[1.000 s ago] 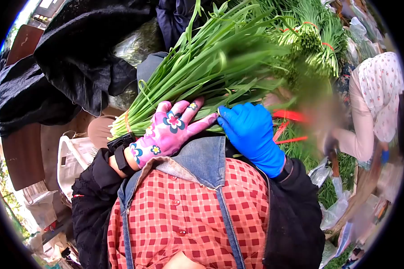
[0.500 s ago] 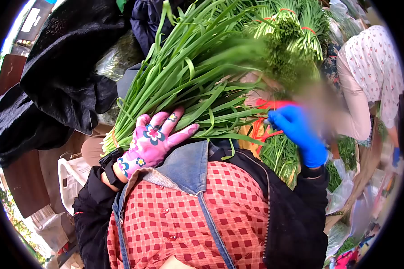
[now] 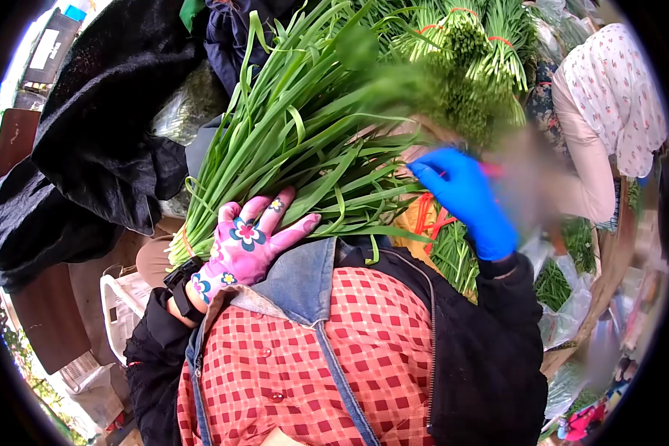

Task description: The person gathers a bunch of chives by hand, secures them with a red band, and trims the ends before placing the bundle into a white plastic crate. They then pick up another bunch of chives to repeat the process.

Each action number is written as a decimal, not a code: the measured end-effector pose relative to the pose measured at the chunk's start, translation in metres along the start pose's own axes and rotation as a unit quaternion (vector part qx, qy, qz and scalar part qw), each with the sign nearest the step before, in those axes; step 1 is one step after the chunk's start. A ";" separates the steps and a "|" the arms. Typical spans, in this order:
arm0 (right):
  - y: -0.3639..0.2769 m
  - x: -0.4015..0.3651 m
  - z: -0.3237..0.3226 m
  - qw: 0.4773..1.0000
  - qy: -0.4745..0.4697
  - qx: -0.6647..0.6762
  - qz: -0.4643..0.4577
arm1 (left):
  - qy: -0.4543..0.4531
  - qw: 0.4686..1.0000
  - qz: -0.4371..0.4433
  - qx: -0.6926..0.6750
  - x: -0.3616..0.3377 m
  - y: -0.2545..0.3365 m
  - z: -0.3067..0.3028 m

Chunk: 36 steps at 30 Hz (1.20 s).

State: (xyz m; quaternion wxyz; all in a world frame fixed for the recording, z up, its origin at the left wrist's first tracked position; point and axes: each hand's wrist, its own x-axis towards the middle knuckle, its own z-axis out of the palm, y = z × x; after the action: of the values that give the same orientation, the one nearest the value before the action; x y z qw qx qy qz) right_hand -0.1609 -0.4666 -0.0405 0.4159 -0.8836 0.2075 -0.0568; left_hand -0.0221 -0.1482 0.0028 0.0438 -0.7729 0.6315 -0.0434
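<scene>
A big bunch of long green chives point(image 3: 297, 141) lies slanted across my chest, cut ends low on the left and tips up to the right. My left hand point(image 3: 247, 244), in a pink flowered glove, presses the lower stems against my denim collar with its fingers spread over them. Farther right, my right hand point(image 3: 464, 197), in a blue glove, is raised among the bunch's outer leaves, its fingertips curled at a few of them. Orange-red bands point(image 3: 428, 214) hang just under that hand. Whether it grips anything is hidden by blur.
Tied chive bundles point(image 3: 483, 37) with red bands are stacked at the top right. Another person in a white flowered top point(image 3: 617, 97) works at the right. Black cloth point(image 3: 104, 111) drapes the left. A white basket point(image 3: 123, 305) sits low on the left and plastic bags point(image 3: 565, 320) on the right.
My right hand left the stems beside my left hand and moved right and up into the leaves. The bunch swung more upright. My left hand kept its hold.
</scene>
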 end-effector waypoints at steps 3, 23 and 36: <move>0.005 0.003 0.022 0.987 -0.058 0.146 0.024 | 0.020 1.000 0.001 0.011 -0.001 0.000 0.003; 0.080 -0.025 0.008 0.986 0.002 0.107 0.131 | -0.010 0.999 0.012 -0.045 -0.005 -0.004 0.005; -0.095 0.033 0.088 0.914 0.068 -0.240 -0.321 | 0.039 0.985 0.028 -0.168 -0.002 -0.011 -0.045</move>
State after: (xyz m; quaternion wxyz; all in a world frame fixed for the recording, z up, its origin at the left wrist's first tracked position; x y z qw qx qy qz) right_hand -0.0768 -0.3632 -0.0280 0.1359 -0.9698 -0.0517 -0.1958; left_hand -0.0170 -0.1445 0.0492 -0.1102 -0.7491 0.6523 0.0345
